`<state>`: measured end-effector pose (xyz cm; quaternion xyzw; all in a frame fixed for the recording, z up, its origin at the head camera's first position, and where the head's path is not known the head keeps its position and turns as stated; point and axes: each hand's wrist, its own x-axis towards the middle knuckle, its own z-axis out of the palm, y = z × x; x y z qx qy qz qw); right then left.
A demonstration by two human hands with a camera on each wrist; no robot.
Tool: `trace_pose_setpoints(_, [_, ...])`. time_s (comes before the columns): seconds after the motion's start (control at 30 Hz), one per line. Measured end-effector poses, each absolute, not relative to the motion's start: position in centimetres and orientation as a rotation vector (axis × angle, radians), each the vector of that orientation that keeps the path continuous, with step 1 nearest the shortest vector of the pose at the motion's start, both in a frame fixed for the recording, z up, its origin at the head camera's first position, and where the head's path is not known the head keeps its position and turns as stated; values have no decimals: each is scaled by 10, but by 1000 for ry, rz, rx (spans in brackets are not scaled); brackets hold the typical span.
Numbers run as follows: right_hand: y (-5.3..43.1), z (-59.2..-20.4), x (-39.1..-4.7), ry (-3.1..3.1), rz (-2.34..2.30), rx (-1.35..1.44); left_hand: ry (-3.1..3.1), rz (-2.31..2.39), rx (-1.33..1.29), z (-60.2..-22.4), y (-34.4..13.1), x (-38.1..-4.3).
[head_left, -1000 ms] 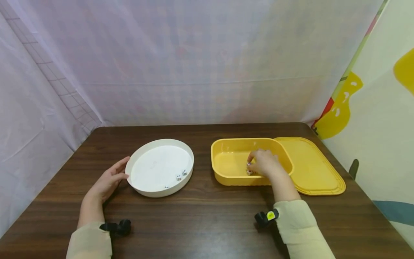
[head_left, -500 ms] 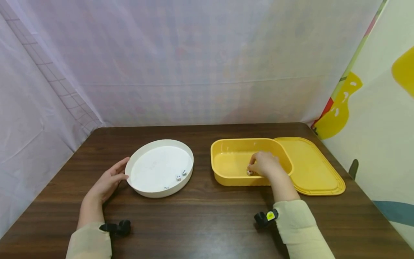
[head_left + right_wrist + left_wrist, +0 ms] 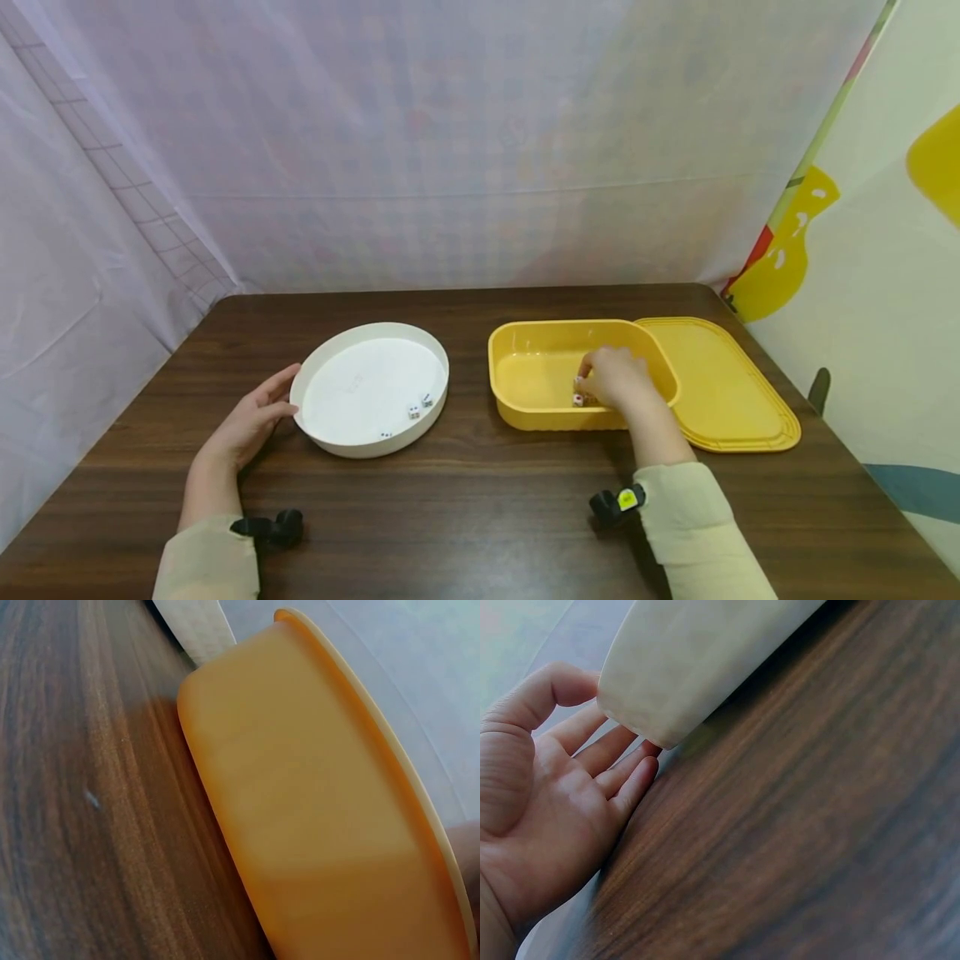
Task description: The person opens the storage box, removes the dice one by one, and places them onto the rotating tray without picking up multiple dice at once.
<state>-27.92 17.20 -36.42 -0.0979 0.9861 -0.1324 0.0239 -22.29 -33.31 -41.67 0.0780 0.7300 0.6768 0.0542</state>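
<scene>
My left hand (image 3: 251, 421) rests against the left side of the round white tray (image 3: 360, 450). In the left wrist view, its thumb (image 3: 577, 686) touches the tray's edge while the relaxed fingers lie along the outer wall. Three white dice (image 3: 414, 412) show inside the tray near its front right. My right hand (image 3: 618, 379) reaches over the front rim into the yellow box (image 3: 525, 419) and pinches a die (image 3: 578, 382) at the fingertips. Just below it sits another die (image 3: 577, 401), and the hand partly hides more dice. Only a sliver of that hand shows in the right wrist view.
A flat yellow lid (image 3: 723, 387) lies to the right of the box, partly behind it. The dark wooden table (image 3: 450, 517) ends at a pale curtain (image 3: 465, 167) at the back. A patterned cloth (image 3: 885, 333) hangs along the right side.
My right hand first dipped lower among the dice in the box, then rose slightly with a die at the fingertips. The left hand and the tray have stayed in place.
</scene>
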Motion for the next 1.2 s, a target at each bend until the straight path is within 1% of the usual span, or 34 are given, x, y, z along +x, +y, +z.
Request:
trace_pose_setpoints(0.53, [159, -348, -271, 3078, -447, -337, 2204, 2045, 228, -416, -332, -224])
trace_pose_setpoints(0.9, [141, -338, -258, 3110, -439, -479, 2195, 2054, 245, -415, -329, -223])
trace_pose_setpoints(1.2, [112, -337, -248, 3108, -405, -624, 2201, 2014, 268, -412, -331, -222])
